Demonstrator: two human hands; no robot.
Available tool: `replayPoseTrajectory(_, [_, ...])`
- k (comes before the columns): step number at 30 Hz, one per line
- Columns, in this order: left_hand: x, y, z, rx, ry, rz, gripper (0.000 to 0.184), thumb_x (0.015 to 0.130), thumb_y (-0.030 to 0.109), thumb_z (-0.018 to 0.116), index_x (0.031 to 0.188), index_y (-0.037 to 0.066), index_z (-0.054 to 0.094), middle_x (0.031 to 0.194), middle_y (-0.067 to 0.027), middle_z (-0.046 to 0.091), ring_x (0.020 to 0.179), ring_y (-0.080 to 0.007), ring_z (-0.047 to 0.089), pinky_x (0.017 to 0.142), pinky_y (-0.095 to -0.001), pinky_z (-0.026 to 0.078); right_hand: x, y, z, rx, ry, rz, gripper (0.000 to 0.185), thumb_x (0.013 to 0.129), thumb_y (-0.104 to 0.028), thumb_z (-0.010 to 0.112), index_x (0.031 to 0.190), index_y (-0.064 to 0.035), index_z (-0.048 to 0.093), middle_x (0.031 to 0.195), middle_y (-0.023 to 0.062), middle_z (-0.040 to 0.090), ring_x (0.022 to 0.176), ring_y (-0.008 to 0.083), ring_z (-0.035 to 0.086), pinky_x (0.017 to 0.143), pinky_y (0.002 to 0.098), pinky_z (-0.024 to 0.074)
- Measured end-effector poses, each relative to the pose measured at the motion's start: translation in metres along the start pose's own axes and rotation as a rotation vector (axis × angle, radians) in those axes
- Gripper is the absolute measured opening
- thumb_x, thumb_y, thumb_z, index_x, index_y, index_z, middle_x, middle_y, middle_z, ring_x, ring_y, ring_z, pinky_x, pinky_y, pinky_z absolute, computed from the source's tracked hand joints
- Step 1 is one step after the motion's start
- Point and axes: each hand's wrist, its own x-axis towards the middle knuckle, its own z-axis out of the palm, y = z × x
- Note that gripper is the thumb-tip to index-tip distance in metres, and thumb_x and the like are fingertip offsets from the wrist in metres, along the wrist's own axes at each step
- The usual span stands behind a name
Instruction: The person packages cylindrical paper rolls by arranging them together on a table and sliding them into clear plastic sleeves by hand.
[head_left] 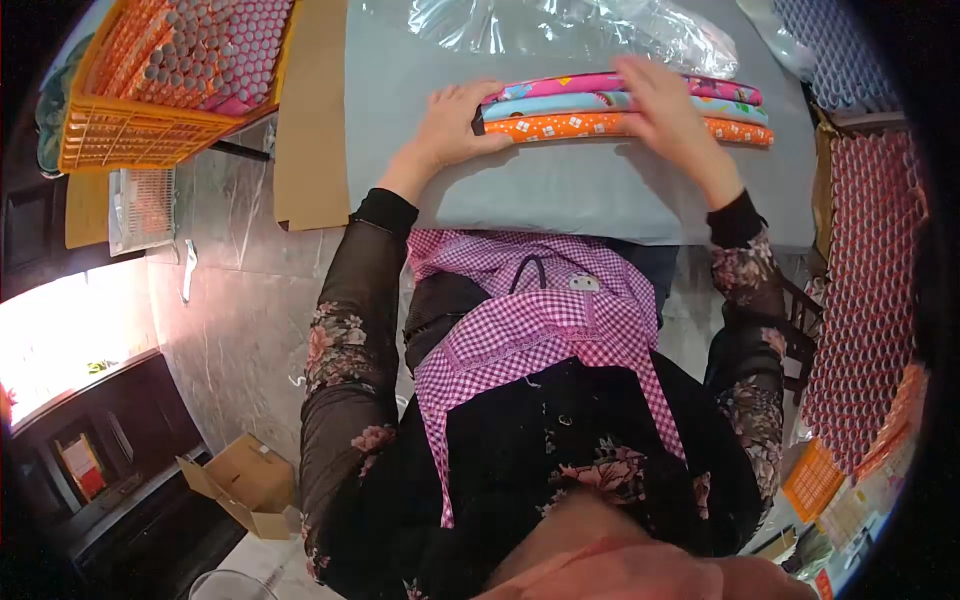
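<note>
Three patterned wrapping paper rolls lie side by side near the far part of the grey work surface (540,195): a pink roll (575,84) at the back, a light blue roll (570,104) in the middle and an orange roll (570,127) in front. My left hand (452,125) closes round their left ends, thumb at the orange roll and fingertips by the pink one. Across the three rolls, right of their middle, my right hand (668,115) grips them from above, covering part of each.
Clear plastic bags (590,28) lie behind the rolls. An orange crate (155,130) packed with rolls stands at the upper left. Many stacked rolls (865,290) line the right side. On the floor, lower left, sits an opened cardboard box (250,480).
</note>
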Motion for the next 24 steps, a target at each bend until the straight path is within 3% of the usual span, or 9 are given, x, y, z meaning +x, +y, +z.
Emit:
replayPoseTrajectory(5, [0.001,0.006,-0.005,0.016,-0.049,-0.019,0.074,0.068,0.046,0.075,0.13,0.011,0.052,0.134,-0.0093,0.054,0.119,-0.0304,0.048,0.105,-0.0413,0.028,0.031,-0.032,0.037,-0.005,-0.122,-0.156,0.089,0.059,-0.029,0.082,0.133,0.0021,0.044,0.133,0.0179,0.049,0.127,0.0343,0.043,0.105,0.044,0.0348])
replayPoseTrajectory(11, [0.0,0.003,-0.003,-0.006,-0.039,-0.03,0.073,0.069,0.045,0.074,0.13,0.012,0.052,0.134,-0.0088,0.054,0.119,-0.0304,0.048,0.105,-0.0418,0.029,0.044,-0.029,0.041,-0.005,-0.247,-0.066,0.097,0.052,-0.028,0.083,0.136,-0.0009,0.042,0.13,0.0158,0.049,0.123,0.0337,0.044,0.105,0.0422,0.0364])
replayPoseTrajectory(17, [-0.001,0.004,-0.003,0.013,-0.02,-0.011,0.067,0.072,0.042,0.074,0.128,0.011,0.053,0.132,-0.009,0.055,0.118,-0.0305,0.049,0.105,-0.0424,0.029,0.049,-0.028,0.04,0.083,-0.228,-0.076,0.086,0.054,-0.031,0.083,0.126,0.0007,0.049,0.117,0.0162,0.055,0.113,0.0351,0.05,0.1,0.0426,0.0381])
replayPoseTrajectory(24, [-0.002,0.006,-0.001,0.009,-0.009,-0.016,0.061,0.075,0.037,0.074,0.125,0.011,0.054,0.129,-0.0098,0.057,0.117,-0.0305,0.049,0.104,-0.0424,0.03,0.049,-0.027,0.042,0.099,-0.244,-0.086,0.075,0.06,-0.026,0.08,0.123,-0.0004,0.048,0.117,0.0151,0.053,0.113,0.0353,0.048,0.097,0.042,0.0406])
